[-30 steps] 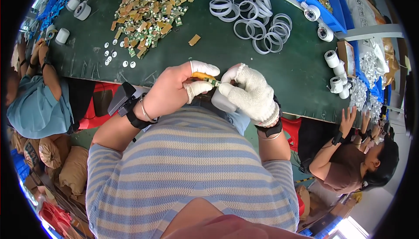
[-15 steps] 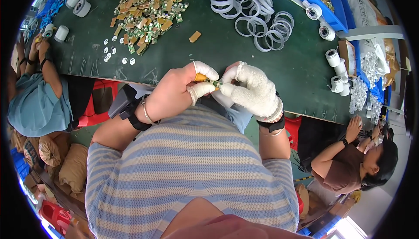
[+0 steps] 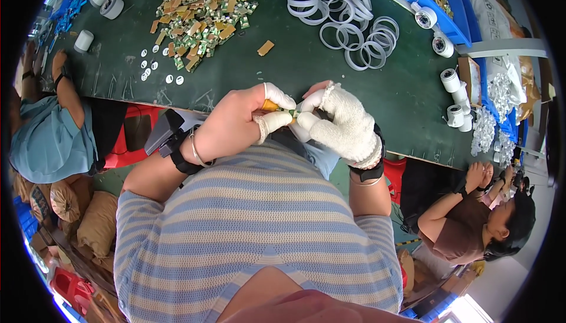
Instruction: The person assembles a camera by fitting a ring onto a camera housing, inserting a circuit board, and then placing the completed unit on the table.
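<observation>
Close to the table's near edge, my left hand [image 3: 233, 119], with white coverings on thumb and forefinger, pinches a small circuit board [image 3: 293, 113] with a tan-yellow piece at its side. My right hand [image 3: 348, 125], in a white knitted glove, grips the other end of the same board between thumb and fingers. Fingertips hide most of the board. Beyond my hands lies a loose heap of similar green and tan circuit boards [image 3: 206, 13], and one tan piece [image 3: 266, 48] rests apart from it.
Clear plastic rings [image 3: 348, 25] lie on the dark green table [image 3: 236, 75], far right of centre. Several small white discs [image 3: 154, 65] sit left. White cylindrical housings [image 3: 450, 80] line the right side near blue bins [image 3: 448, 25]. Co-workers sit at either side.
My fingertips have drawn closer together, and less of the board shows between them. The left co-worker's hands have moved apart; the right co-worker's hands have come together.
</observation>
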Available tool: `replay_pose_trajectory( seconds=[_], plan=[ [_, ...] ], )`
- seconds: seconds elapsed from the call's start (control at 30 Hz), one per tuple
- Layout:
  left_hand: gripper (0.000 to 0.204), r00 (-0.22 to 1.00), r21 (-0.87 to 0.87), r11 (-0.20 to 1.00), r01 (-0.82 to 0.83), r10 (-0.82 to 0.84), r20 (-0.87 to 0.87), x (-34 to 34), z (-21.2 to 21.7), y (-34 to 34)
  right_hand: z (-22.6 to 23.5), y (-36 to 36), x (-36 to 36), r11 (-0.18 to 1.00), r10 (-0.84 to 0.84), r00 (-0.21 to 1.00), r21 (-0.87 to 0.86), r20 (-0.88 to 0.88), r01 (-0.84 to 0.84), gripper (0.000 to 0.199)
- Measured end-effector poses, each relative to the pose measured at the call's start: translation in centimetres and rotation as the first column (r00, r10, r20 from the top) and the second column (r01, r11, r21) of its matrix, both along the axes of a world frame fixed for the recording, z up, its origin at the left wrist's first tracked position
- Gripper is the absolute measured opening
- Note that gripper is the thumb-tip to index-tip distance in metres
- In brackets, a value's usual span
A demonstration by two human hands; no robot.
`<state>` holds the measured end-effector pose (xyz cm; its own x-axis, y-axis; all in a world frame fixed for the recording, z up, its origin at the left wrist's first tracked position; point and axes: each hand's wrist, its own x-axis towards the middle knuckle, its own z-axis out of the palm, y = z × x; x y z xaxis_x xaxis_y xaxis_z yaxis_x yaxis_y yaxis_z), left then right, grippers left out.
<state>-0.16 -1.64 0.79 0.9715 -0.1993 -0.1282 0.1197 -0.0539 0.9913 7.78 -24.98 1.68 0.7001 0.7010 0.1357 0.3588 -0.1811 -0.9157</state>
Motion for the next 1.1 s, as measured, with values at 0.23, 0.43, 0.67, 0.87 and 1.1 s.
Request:
replay_pose_trajectory(
  seconds=[0.23, 0.43, 0.67, 0.87, 1.1],
  plan=[
    [0.02, 0.997, 0.039, 0.999, 0.01, -0.013, 0.072, -0.2, 0.4, 0.3, 2.0, 0.7, 0.7, 0.977, 0.065, 0.926, -0.214, 0.373, 0.018, 0.016],
    [0.017, 0.968, 0.36, 0.933, -0.023, -0.069, 0.24, -0.9, 0.9, 0.3, 1.2, 1.4, 0.7, 0.988, 0.075, 0.898, -0.153, 0.433, -0.009, 0.015],
    [0.015, 1.0, -0.074, 0.997, 0.017, -0.019, -0.024, -0.1, -2.8, 0.6, 1.4, 2.3, 1.1, 0.962, 0.162, 0.903, -0.269, 0.399, -0.054, 0.013],
    [0.015, 0.992, -0.086, 0.996, -0.02, 0.01, -0.122, 0.1, -0.3, 1.2, 0.0, 1.5, 1.1, 0.998, 0.047, 0.984, -0.059, 0.173, -0.037, 0.02],
    [0.016, 0.996, 0.146, 0.989, -0.027, 0.015, 0.085, -0.9, -0.3, 1.3, 0.6, 2.5, 1.6, 0.984, 0.142, 0.922, -0.154, 0.361, -0.091, 0.016]
  ],
)
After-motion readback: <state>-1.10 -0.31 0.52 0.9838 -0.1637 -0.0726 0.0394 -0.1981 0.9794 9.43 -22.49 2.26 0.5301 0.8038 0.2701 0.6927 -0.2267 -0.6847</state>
